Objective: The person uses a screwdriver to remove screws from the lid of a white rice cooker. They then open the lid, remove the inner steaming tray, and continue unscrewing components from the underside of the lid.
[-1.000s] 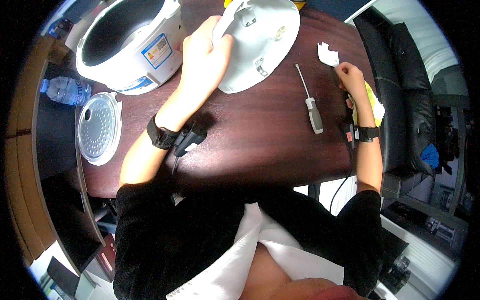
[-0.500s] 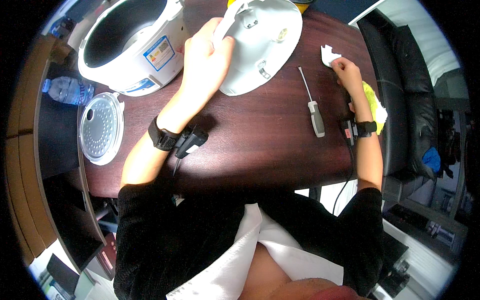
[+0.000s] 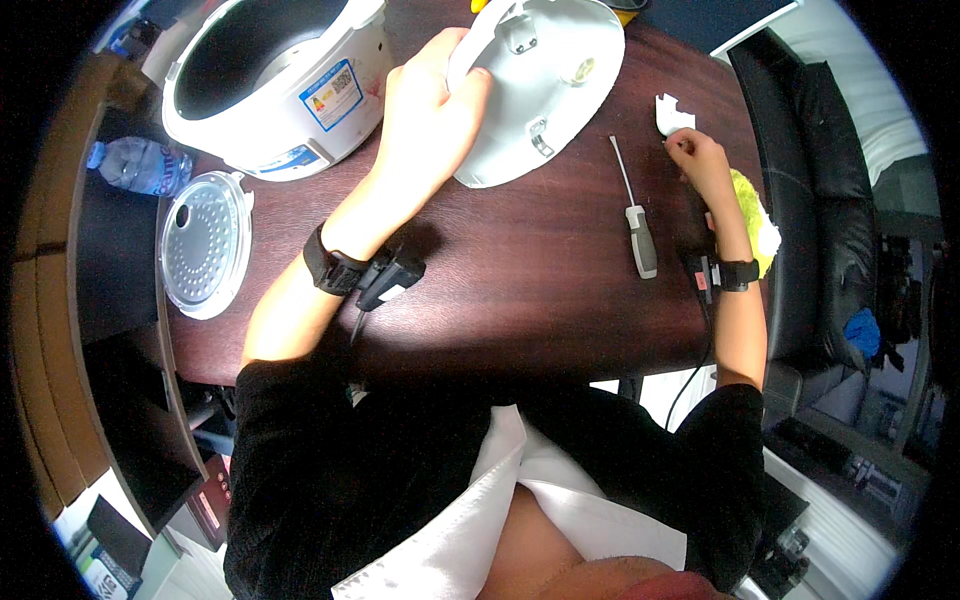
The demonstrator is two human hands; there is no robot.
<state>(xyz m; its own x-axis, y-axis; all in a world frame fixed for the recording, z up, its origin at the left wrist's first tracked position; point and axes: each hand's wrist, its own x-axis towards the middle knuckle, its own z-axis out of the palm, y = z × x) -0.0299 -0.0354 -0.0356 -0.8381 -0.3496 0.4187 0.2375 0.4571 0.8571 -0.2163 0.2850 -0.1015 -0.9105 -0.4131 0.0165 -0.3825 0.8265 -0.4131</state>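
Observation:
At the far middle, my left hand grips a white domed rice cooker lid cover by its raised edge. Its hollow inner side faces me, with small metal brackets on it. My right hand is at the far right of the table, thumb and fingertips pinched together. Whatever they hold, if anything, is too small to make out. Just beyond those fingertips lies a small white plastic piece with a notched edge. A screwdriver with a grey and white handle lies between my hands.
A white rice cooker body, open at the top, stands at the far left. Nearer me lies a clear perforated steamer tray. A water bottle is left of it. A yellow-green bundle sits beside my right forearm.
My right hand has drawn back slightly toward me from the small white piece. My left hand keeps its grip on the lid cover. The whole view has shifted a little.

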